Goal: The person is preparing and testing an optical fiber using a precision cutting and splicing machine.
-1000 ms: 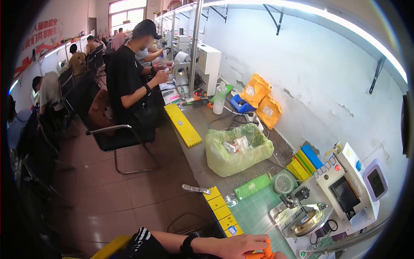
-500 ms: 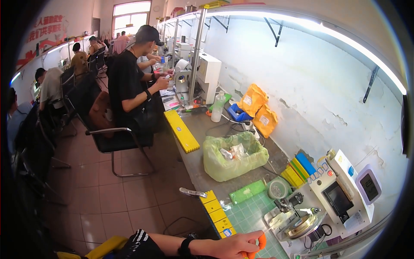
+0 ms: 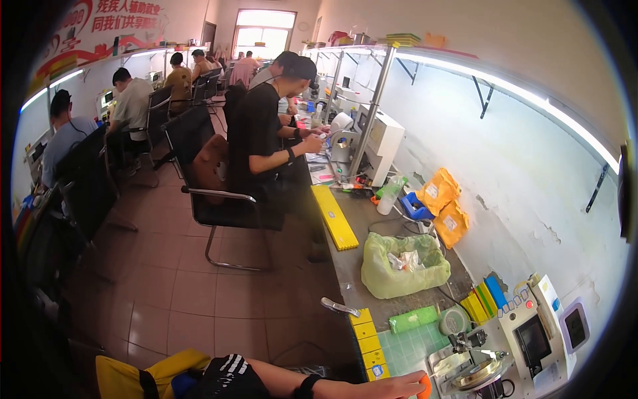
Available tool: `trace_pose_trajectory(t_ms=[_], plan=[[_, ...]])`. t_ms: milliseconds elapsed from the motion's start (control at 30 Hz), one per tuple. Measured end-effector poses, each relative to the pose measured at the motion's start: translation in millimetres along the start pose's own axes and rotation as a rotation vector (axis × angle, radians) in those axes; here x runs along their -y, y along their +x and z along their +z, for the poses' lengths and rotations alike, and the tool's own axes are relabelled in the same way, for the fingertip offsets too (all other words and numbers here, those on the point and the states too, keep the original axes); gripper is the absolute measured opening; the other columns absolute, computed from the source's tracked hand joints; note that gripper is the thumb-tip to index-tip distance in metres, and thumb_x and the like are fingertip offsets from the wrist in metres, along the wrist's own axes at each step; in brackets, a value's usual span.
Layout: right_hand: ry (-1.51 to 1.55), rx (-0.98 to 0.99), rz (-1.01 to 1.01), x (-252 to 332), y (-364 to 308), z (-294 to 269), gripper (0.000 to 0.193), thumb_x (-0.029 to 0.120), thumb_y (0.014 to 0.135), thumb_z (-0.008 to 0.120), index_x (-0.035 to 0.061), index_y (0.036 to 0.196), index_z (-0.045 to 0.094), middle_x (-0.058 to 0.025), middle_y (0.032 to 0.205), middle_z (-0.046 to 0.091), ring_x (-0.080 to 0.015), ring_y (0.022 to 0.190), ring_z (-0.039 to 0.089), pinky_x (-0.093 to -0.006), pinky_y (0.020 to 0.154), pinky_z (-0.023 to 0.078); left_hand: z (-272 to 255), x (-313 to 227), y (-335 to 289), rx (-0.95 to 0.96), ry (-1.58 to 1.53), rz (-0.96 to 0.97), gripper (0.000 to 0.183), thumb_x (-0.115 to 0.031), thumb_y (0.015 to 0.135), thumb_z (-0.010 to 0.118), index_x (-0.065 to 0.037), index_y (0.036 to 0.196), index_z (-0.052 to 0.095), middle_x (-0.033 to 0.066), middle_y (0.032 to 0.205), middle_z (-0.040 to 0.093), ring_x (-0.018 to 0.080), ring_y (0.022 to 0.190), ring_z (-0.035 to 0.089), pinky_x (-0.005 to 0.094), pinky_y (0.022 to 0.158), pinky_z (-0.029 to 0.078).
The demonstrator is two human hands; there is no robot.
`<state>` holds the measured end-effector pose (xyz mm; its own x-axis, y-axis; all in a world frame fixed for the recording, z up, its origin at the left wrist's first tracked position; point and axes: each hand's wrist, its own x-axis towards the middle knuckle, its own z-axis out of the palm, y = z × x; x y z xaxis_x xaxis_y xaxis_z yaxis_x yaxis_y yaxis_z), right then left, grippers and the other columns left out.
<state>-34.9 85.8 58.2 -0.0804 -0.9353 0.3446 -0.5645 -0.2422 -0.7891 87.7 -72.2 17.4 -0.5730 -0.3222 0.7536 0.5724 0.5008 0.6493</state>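
Observation:
My left hand (image 3: pixel 399 386) reaches in along the lower edge, at the near edge of the green cutting mat (image 3: pixel 413 350), with a black band (image 3: pixel 307 386) at the wrist. Its fingers look bent together, with orange (image 3: pixel 424 386) at the tips; whether this is a finger cover or something held I cannot tell. The frame edge cuts off the lower part of this hand. To its right stands a bench machine with a round metal disc (image 3: pixel 477 378) and a dark screen (image 3: pixel 533 337). My right hand is out of view.
A yellow slotted block (image 3: pixel 367 338) and a metal clip-like piece (image 3: pixel 340 306) line the bench's left edge. Farther back are a green roll (image 3: pixel 413 319), tape roll (image 3: pixel 454 320), bag-lined bin (image 3: pixel 399 284) and long yellow strip (image 3: pixel 334 218). A co-worker (image 3: pixel 266 130) works beyond, beside a chair (image 3: pixel 229 213).
The view has swung left and up, so the bench sits farther right and lower. My left hand is now lower in the picture and more cut off.

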Motion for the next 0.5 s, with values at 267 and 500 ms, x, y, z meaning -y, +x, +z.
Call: trace_pose_trajectory(t_ms=[267,500], plan=[[-0.013,-0.007,0.104,15.5,-25.1,3.0,0.015,-0.006,0.083,0.07,-0.0038,0.098,0.068,-0.019,0.102,0.068,-0.0326,0.09,0.066,-0.0368,0.083,0.052,14.7,-11.9,-16.5,0.0,0.014,0.022,0.019,0.005,0.087,0.069,0.0,0.079,0.053,0.0132,0.097,0.055,0.0281,0.078,0.058,0.0349,0.065,0.046],[0.062,-0.003,0.173,26.3,-18.7,2.0,0.012,0.003,0.082,0.075,-0.0018,0.091,0.07,-0.0145,0.094,0.067,-0.0285,0.08,0.063,-0.0334,0.073,0.049,28.2,-4.3,-24.0,0.02,-0.208,-0.1,0.022,0.016,0.075,0.063,0.001,0.081,0.049,0.0129,0.097,0.046,0.0291,0.078,0.053,0.0348,0.064,0.044]])
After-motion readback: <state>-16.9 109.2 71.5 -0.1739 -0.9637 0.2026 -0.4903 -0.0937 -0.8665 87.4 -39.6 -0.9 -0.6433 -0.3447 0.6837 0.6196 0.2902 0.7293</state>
